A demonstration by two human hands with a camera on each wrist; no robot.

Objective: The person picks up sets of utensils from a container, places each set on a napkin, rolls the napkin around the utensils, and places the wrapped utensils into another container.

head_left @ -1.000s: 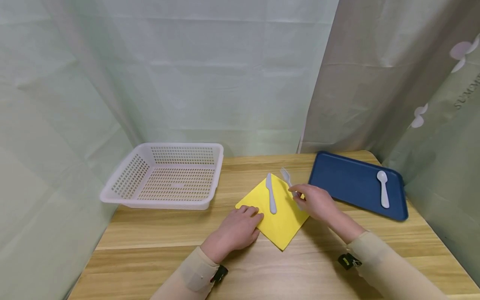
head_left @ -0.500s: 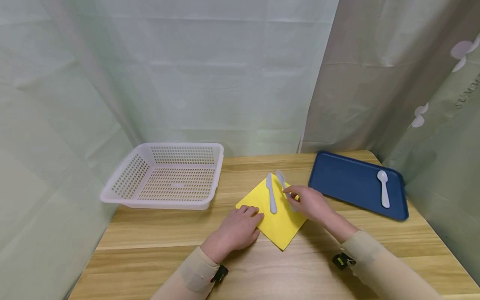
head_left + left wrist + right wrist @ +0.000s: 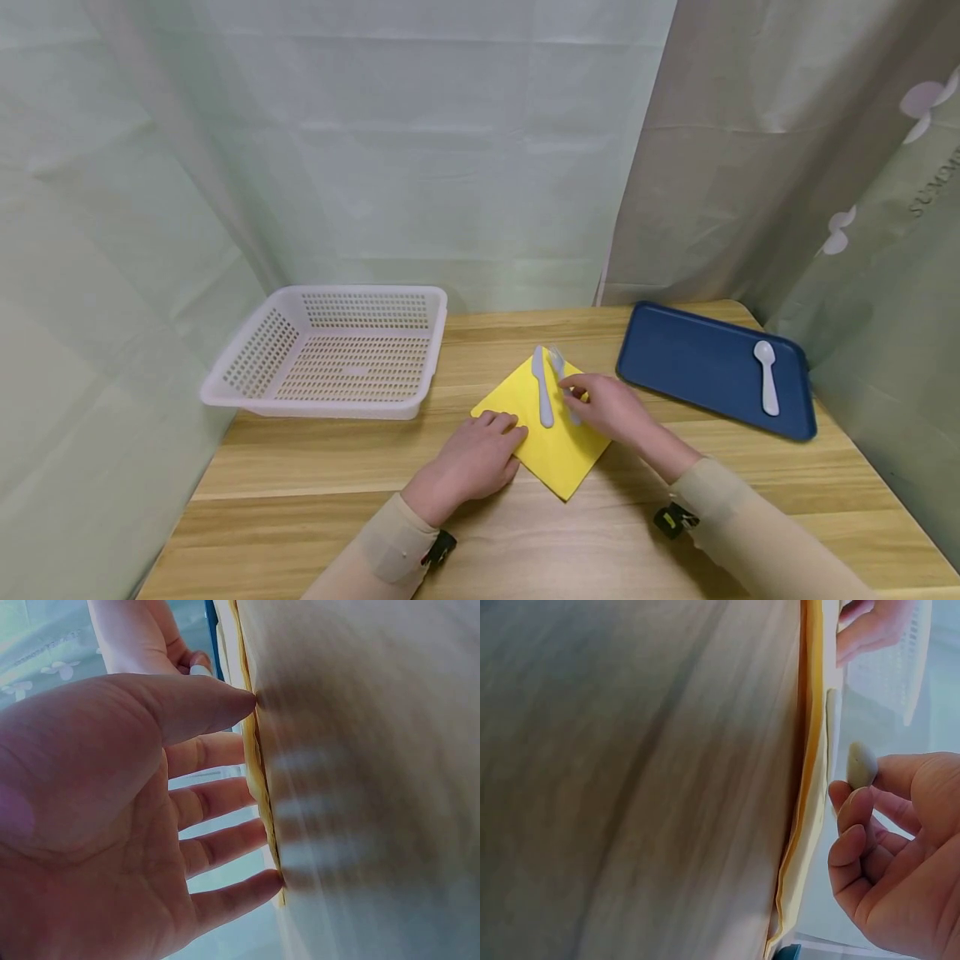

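Note:
A folded yellow napkin [image 3: 558, 454] lies turned like a diamond on the wooden table. On it rests a white plastic knife [image 3: 544, 398]. My right hand [image 3: 611, 408] pinches a white fork [image 3: 557, 361] by its handle, just right of the knife and over the napkin; the fingers cover part of the handle. In the right wrist view the handle's end [image 3: 862, 764] sticks out between thumb and fingers. My left hand [image 3: 476, 454] rests on the napkin's left corner, and the left wrist view shows its fingers [image 3: 217, 799] extended with the tips touching the napkin's edge.
A white perforated basket [image 3: 431, 367] stands at the back left of the table [image 3: 322, 517]. At the right lies a blue tray [image 3: 690, 358] bearing a white spoon [image 3: 767, 379]. Curtains [image 3: 420, 167] enclose the table at the back and sides.
My right hand has moved left with the fork, bringing it from the napkin's right side closer to the knife. The left hand, knife and napkin have stayed in place.

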